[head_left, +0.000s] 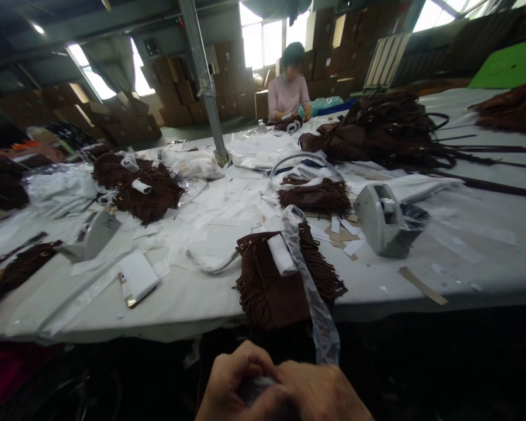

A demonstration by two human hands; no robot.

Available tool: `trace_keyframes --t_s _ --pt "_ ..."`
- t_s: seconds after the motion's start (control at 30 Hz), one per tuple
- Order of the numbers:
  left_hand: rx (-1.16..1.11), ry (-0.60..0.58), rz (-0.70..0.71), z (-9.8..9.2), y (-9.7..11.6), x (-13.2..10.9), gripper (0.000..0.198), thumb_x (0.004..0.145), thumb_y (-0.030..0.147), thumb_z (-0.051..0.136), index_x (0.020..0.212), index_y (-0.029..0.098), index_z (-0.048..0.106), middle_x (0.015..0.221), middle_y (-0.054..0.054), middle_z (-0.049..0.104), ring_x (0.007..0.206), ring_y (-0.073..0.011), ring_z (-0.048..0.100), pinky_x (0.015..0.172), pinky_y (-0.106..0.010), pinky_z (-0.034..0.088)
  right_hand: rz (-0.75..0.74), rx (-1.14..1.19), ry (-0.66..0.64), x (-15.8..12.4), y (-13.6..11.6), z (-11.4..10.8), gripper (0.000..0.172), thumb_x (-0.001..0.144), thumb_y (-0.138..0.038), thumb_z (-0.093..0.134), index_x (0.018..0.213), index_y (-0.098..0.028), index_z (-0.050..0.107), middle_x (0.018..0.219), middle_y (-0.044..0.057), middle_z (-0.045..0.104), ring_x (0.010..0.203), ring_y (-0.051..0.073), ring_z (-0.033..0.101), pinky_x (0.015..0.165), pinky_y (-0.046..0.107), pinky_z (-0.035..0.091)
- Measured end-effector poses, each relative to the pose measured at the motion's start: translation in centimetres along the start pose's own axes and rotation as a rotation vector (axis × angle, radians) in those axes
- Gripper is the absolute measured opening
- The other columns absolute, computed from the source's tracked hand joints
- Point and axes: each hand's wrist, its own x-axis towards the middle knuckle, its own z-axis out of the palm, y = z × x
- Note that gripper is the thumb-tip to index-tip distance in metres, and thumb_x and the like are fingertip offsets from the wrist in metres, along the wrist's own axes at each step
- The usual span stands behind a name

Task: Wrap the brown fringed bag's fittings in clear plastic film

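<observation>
A dark brown fringed bag point(284, 295) lies at the table's near edge, with a white wrapped piece on its front. From its top, a strap wrapped in clear plastic point(318, 310) runs down over the edge to my hands. My left hand point(239, 383) is closed, and some of the translucent wrapping shows inside its curled fingers. Pressed against it, my right hand point(322, 392) is closed where the wrapped strap goes in behind it. Both hands are below the table edge, close to my body. The strap's end is hidden by the fingers.
A grey tape dispenser point(383, 225) stands right of the bag, another tape dispenser point(92, 234) to the left. Behind lie more fringed bags point(315, 196) and a brown heap point(377, 134). Paper scraps cover the white table point(193, 313). A co-worker point(289, 93) handles something across it.
</observation>
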Motion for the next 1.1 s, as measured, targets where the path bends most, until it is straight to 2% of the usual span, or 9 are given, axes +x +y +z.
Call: trace_keyframes --t_s 0.13,0.3,0.4,0.53,0.6,0.67,0.77,0.97,1.1 --pt "-0.242 0.245 -0.082 0.3 0.4 -0.5 0.038 0.068 0.053 0.075 0.071 0.019 0.059 0.052 0.002 0.052 0.046 -0.0077 0.035 0.045 -0.019 0.026 -0.001 -0.057 0.085 1.5 -0.2 -1.6 0.056 0.097 -0.057 0.019 0.071 -0.020 0.051 0.054 -0.001 0.057 0.044 0.011 0.052 0.043 0.028 0.030" --pt "-0.412 0.301 -0.090 0.4 -0.2 -0.4 0.040 0.071 0.052 0.074 0.070 0.018 0.052 0.051 0.005 0.047 0.046 -0.0059 0.031 0.046 -0.018 0.026 0.043 0.024 0.003 2.3 -0.4 -2.6 0.048 0.100 -0.046 0.023 0.069 -0.020 0.050 0.054 -0.002 0.057 0.044 0.009 0.053 0.043 0.026 0.031" --pt "-0.407 0.191 -0.104 -0.1 -0.3 0.1 0.042 0.074 0.057 0.068 0.073 0.019 0.051 0.054 0.005 0.045 0.048 -0.0064 0.031 0.047 -0.019 0.025 0.011 0.038 -0.005 2.1 -0.2 -2.6 0.045 0.100 -0.036 0.021 0.071 -0.019 0.050 0.053 -0.002 0.056 0.043 0.009 0.052 0.042 0.025 0.030" --pt "-0.197 -0.208 -0.113 -1.5 1.4 1.3 0.064 0.059 0.069 0.072 0.095 0.018 0.060 0.061 0.004 0.049 0.053 -0.0090 0.036 0.048 -0.020 0.024 0.003 -0.004 -0.044 1.4 0.2 -2.3 0.045 0.101 -0.036 0.022 0.070 -0.019 0.049 0.054 -0.001 0.057 0.043 0.010 0.053 0.043 0.026 0.029" --pt "-0.020 -0.347 -0.099 -1.7 2.5 1.7 0.064 0.054 0.059 0.082 0.100 0.019 0.063 0.067 0.002 0.054 0.058 -0.0109 0.041 0.051 -0.021 0.028 -0.013 -0.021 -0.051 1.1 0.3 -2.3 0.047 0.101 -0.039 0.021 0.070 -0.019 0.050 0.054 0.000 0.057 0.043 0.011 0.054 0.043 0.026 0.030" --pt "0.051 -0.365 -0.094 -1.5 3.2 1.9 0.047 0.063 0.046 0.081 0.097 0.019 0.066 0.068 0.001 0.057 0.059 -0.0114 0.044 0.054 -0.021 0.031 -0.030 0.000 -0.047 1.2 0.2 -2.5 0.045 0.101 -0.037 0.022 0.072 -0.019 0.050 0.055 0.000 0.058 0.045 0.011 0.054 0.044 0.026 0.031" --pt "-0.109 -0.269 -0.094 -1.0 3.3 1.6 0.030 0.077 0.042 0.070 0.092 0.017 0.064 0.066 0.001 0.057 0.055 -0.0096 0.043 0.051 -0.020 0.032 -0.039 0.023 -0.054 2.0 0.2 -3.5 0.038 0.100 -0.038 0.030 0.079 -0.017 0.053 0.061 0.001 0.061 0.050 0.011 0.056 0.048 0.024 0.034" --pt "-0.406 0.083 -0.084 -1.0 2.2 1.4 0.028 0.079 0.042 0.069 0.080 0.017 0.056 0.057 0.005 0.048 0.050 -0.0064 0.037 0.047 -0.017 0.029 -0.003 -0.056 -0.112 3.9 1.5 -5.6 0.053 0.088 -0.065 0.039 0.076 -0.017 0.057 0.063 0.002 0.059 0.056 0.015 0.057 0.054 0.026 0.037" --pt "-0.367 0.236 0.040 -0.8 1.7 1.7 0.027 0.081 0.040 0.067 0.075 0.017 0.054 0.056 0.004 0.049 0.050 -0.0074 0.040 0.048 -0.018 0.031 0.206 0.199 -0.358 4.8 2.1 -5.0 0.052 0.078 -0.065 0.059 0.101 -0.018 0.059 0.073 -0.001 0.065 0.058 0.014 0.060 0.052 0.023 0.038"
